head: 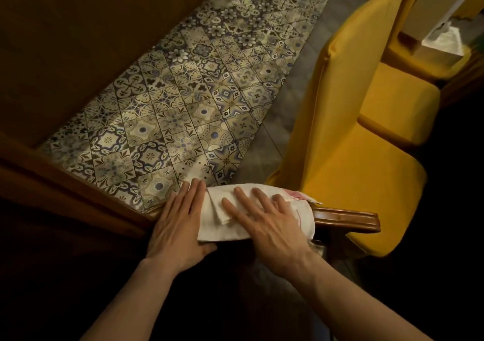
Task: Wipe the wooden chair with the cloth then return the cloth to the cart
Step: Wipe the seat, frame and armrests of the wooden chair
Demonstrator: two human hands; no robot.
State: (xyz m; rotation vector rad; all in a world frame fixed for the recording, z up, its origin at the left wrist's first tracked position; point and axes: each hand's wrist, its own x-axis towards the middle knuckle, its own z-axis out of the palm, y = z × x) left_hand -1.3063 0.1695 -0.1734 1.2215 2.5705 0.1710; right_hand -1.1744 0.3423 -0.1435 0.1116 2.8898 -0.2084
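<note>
**Item: wooden chair, top rail — wipe in hand**

Cloth (251,211): white, folded, draped over the top rail of the wooden chair (345,219), covering most of it; the rail's right end shows bare. Right hand (267,225): flat on the cloth, fingers spread, pressing rather than pinching. Left hand (180,225): open, palm down at the cloth's left edge, fingers together, gripping nothing. Cart: not in sight. Yellow covered chairs (366,141) stand just beside.

Handling note — likely best to keep the palm flat, steady the left edge, and run along the rail to the bare end
</note>
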